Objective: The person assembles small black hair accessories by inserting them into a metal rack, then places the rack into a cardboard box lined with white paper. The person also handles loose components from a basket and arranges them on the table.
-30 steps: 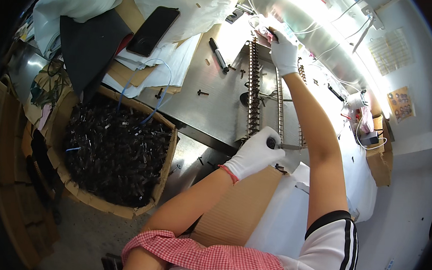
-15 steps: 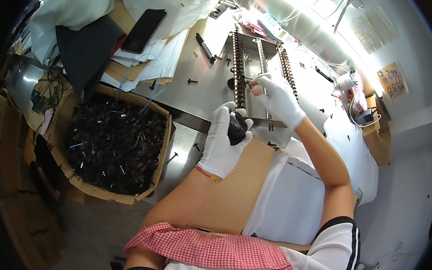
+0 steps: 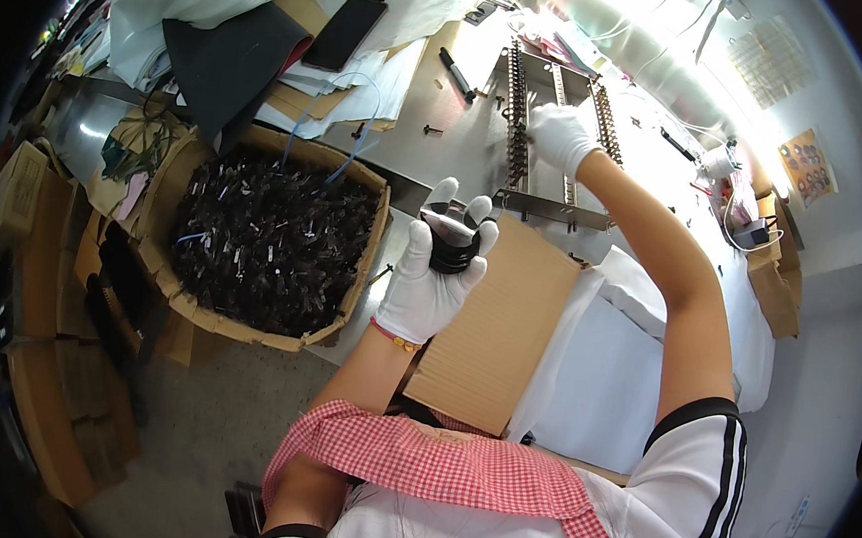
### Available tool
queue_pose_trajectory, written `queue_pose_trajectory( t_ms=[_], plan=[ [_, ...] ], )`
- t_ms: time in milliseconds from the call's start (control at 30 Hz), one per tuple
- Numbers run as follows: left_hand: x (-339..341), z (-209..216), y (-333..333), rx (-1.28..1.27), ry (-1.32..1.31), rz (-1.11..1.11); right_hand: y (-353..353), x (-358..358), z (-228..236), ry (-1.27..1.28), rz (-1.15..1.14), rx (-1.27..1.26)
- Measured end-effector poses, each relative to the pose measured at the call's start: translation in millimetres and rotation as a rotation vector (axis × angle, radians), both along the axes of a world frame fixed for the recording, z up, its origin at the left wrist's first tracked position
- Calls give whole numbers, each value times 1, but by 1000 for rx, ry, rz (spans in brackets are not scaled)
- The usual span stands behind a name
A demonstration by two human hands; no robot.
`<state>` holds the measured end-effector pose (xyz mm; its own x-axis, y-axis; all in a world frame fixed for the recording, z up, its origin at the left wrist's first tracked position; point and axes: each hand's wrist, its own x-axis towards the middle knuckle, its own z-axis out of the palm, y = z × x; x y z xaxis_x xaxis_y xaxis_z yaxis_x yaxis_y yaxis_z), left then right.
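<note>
My left hand (image 3: 415, 303), in a white glove with a beaded red string at the wrist, is closed around a stack of round black discs (image 3: 453, 251). The stack's top face looks shiny, and the gloved fingers wrap its sides. Farther away, my white-gloved right hand (image 3: 566, 141) is over a metal frame (image 3: 547, 207) with rows of small ridged pieces along its rails. Its fingers are curled beside the left row (image 3: 516, 95). Whatever they pinch, if anything, is too hidden to make out.
A carton (image 3: 378, 235) full of small black parts stands at the left. Behind it lie papers, a dark sheet (image 3: 220, 69), a phone (image 3: 345, 33) and a black marker (image 3: 456, 74). A cardboard sheet (image 3: 492, 323) is before me, with loose screws (image 3: 433, 130) on the metal table.
The view has shifted, so the scene sits farther right. My left hand has drawn back from the frame and turned up the stack's shiny top. My right hand remains over the frame.
</note>
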<state>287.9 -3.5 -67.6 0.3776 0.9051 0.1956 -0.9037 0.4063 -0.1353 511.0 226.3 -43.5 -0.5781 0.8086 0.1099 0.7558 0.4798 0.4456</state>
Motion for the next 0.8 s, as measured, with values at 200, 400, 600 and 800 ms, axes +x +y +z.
queue_pose_trajectory(
  t_ms=[200,400,600,800],
  plan=[
    [-5,5,-6,-29,177,25,-53,16,47,676,80,-113],
    [11,8,-15,-74,367,25,-67,9,47,277,-279,-264],
    [14,3,-30,-42,529,-58,-34,-7,1,-21,-134,-182],
    [6,-3,-38,-90,427,21,-5,-13,-45,-233,-188,32]
  ],
)
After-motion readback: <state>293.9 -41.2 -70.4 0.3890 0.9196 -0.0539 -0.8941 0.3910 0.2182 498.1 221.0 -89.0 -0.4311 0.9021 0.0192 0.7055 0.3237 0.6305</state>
